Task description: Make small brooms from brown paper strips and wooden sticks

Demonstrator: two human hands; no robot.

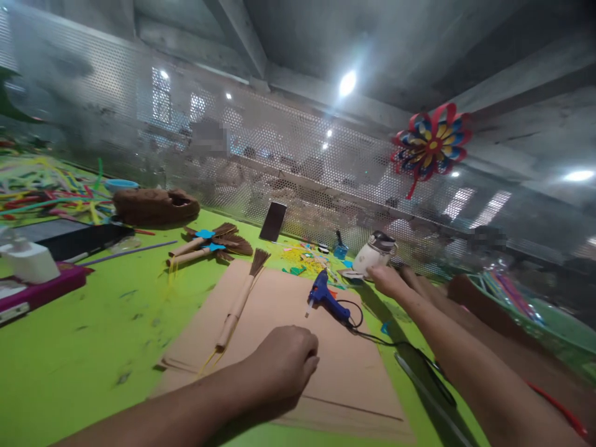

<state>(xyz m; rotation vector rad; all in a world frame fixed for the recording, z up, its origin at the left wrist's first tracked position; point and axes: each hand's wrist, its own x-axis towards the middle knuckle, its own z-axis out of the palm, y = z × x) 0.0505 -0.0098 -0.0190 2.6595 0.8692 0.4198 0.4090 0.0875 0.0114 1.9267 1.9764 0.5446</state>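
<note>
My left hand (291, 360) is curled into a loose fist above the brown cardboard sheets (349, 366), with nothing visible in it. My right hand (388, 282) reaches forward to the white bottle with a dark lid (374, 253), its fingers drawn together. What those fingertips hold, if anything, is hidden. A blue hot glue gun (323, 292) lies on the cardboard, a glue stick at its tip and its cord running right. To its left rests a rolled brown paper tube with a fringed end (237, 304), yellow strands trailing from its lower end.
Several similar fringed tubes with blue paper pieces (205, 243) lie farther left on the green table (107, 335). A dark phone (274, 221) leans at the back. Coloured scraps (305, 257) are scattered near the bottle. A green basket (549, 323) stands right; a purple box (56, 292) sits left.
</note>
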